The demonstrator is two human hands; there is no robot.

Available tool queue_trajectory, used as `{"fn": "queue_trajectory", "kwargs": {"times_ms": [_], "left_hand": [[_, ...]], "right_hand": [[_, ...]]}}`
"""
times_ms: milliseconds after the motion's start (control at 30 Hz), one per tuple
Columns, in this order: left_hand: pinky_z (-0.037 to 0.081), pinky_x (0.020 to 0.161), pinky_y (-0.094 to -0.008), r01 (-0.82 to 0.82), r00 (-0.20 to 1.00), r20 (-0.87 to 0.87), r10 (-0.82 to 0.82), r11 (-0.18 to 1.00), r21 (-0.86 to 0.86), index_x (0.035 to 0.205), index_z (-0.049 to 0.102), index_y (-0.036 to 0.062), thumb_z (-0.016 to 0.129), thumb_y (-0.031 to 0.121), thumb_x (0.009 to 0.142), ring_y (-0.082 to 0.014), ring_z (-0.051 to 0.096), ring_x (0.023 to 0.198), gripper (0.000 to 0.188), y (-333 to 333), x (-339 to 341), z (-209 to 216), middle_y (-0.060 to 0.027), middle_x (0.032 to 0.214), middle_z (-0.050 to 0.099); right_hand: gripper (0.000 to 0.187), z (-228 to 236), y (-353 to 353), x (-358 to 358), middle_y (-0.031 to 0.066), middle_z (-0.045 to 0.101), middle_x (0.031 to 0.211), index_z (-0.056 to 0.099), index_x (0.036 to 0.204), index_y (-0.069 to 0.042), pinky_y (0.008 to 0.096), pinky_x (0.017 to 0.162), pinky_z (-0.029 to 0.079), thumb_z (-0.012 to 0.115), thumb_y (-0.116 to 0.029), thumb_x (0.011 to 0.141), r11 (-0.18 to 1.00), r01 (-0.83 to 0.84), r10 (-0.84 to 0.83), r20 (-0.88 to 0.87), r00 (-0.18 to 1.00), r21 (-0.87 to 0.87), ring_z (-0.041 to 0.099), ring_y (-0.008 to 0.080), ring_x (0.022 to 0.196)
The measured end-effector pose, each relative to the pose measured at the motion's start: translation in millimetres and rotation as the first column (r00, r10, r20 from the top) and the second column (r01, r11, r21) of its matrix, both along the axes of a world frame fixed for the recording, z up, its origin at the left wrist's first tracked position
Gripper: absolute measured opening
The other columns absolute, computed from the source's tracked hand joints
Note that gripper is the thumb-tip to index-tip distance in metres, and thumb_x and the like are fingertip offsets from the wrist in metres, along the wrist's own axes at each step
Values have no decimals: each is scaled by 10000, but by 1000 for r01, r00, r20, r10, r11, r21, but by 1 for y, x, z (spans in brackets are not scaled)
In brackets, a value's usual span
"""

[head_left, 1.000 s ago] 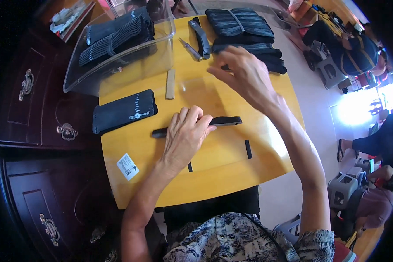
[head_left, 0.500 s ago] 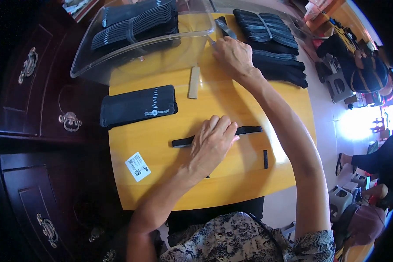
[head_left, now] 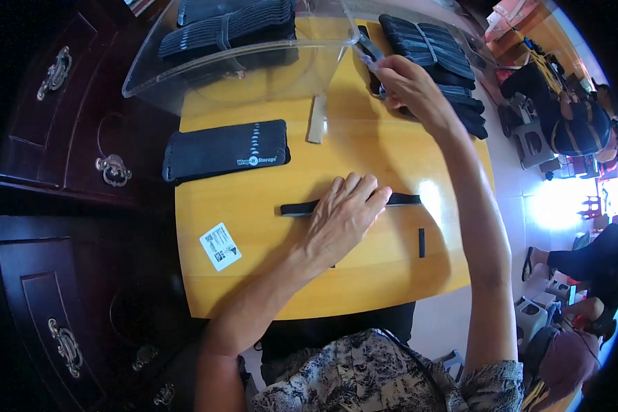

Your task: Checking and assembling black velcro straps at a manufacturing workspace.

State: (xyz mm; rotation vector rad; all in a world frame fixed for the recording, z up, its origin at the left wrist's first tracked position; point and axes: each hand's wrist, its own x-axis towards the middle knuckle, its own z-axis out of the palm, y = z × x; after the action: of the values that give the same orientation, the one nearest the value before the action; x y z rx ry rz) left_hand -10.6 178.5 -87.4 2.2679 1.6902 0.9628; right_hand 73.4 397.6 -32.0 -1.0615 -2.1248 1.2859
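Note:
My left hand (head_left: 347, 214) rests at the middle of the table with its fingers curled over a long black strap (head_left: 296, 209), whose two ends stick out on either side. My right hand (head_left: 413, 88) reaches to the far right, fingers closed. A small clear, purplish piece shows by its fingertips, too blurred to name. Just beyond lies a dark strip with a grey shiny part (head_left: 369, 45). A short black strip (head_left: 421, 243) lies to the right of my left hand. A tiny dark end pokes out below my left wrist.
A clear plastic bin (head_left: 254, 53) with bundled black straps stands far left. More bundled black straps (head_left: 426, 48) lie far right. On the table (head_left: 268, 288) are a stack of black printed pieces (head_left: 220, 151), a tan strip (head_left: 316, 119) and a white label (head_left: 221, 246). Dark drawers flank the left; people sit at right.
My right hand has moved to the right and slightly nearer, away from the bin's corner. My left hand stays on the long black strap. The whole view has shifted a little.

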Motion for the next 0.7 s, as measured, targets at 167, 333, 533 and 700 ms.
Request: {"fn": "queue_trajectory", "kwargs": {"times_ms": [167, 333, 533, 700], "left_hand": [[454, 784, -372, -2, 1000, -29, 2, 1000, -6, 1099, 619, 75, 703, 143, 787, -233, 537, 911, 330, 1, 1, 5, -57, 948, 533], [445, 780, -369, -12, 1000, -22, 12, 1000, 9, 1091, 619, 90, 701, 170, 793, -233, 544, 912, 320, 4, 0, 2, -48, 941, 549], [446, 792, -374, -2, 999, 46, 2, 1000, 0, 1032, 651, 97, 723, 180, 776, -249, 555, 899, 278, 6, 2, 5, -54, 913, 564], [449, 768, -372, -11, 1000, 18, 11, 999, 33, 1032, 652, 92, 737, 182, 762, -246, 560, 874, 297, 6, 2, 4, -53, 895, 567]], "right_hand": [[266, 26, -49, 81, -12, 571, 781, 577, 1094, -68, 239, 615, 431, 558, -287, 943, 982, -24, 22, -13, 1000, -185, 512, 74, 680], [260, 40, -105, 124, 19, 580, 747, 591, 1049, -55, 273, 605, 435, 623, -279, 920, 980, -86, 25, 316, 949, 181, 539, 109, 673], [147, 49, -133, 139, 54, 642, 773, 660, 930, -99, 355, 617, 491, 672, -230, 864, 858, -246, 24, 443, 896, 451, 653, 224, 707], [173, 53, -137, 132, 76, 638, 775, 649, 889, -95, 398, 614, 486, 632, -266, 885, 826, -260, -26, 495, 869, 499, 641, 286, 720]]}}
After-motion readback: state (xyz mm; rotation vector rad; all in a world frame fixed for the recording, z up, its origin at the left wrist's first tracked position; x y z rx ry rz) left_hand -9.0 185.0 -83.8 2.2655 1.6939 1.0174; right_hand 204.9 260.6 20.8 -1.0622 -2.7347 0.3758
